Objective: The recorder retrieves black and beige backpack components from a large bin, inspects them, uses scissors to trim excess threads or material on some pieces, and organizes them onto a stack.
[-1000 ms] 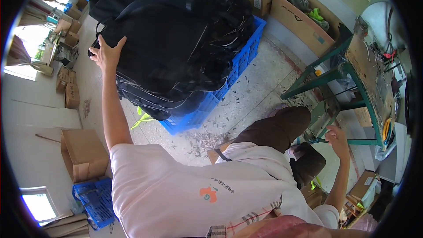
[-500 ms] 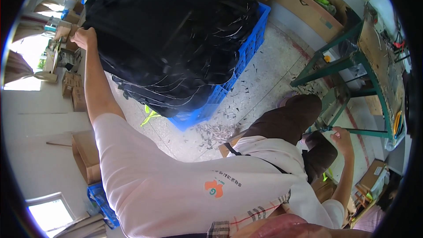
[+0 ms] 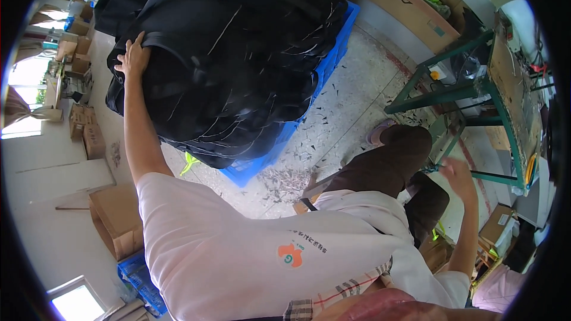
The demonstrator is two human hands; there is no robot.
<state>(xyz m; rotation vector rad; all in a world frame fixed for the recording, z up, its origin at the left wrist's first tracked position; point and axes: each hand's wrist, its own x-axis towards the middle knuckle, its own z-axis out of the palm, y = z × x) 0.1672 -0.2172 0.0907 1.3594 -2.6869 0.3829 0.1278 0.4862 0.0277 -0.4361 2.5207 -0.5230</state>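
left hand (image 3: pixel 134 60) on black fabric pile (image 3: pixel 208 77); blue crate (image 3: pixel 254 168) beneath; right hand (image 3: pixel 458 177) near green-framed table (image 3: pixel 511 83)

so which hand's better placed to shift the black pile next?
Left, most likely. The left hand rests on the left side of the black pile. The right hand is away from it, near the green-framed bench, with the legs and floor between.

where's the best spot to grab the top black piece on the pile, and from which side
Probably its left edge, from the person's left: the top piece looks broad and fairly smooth there, where the left hand rests, while the pile's right side is crumpled into folds.
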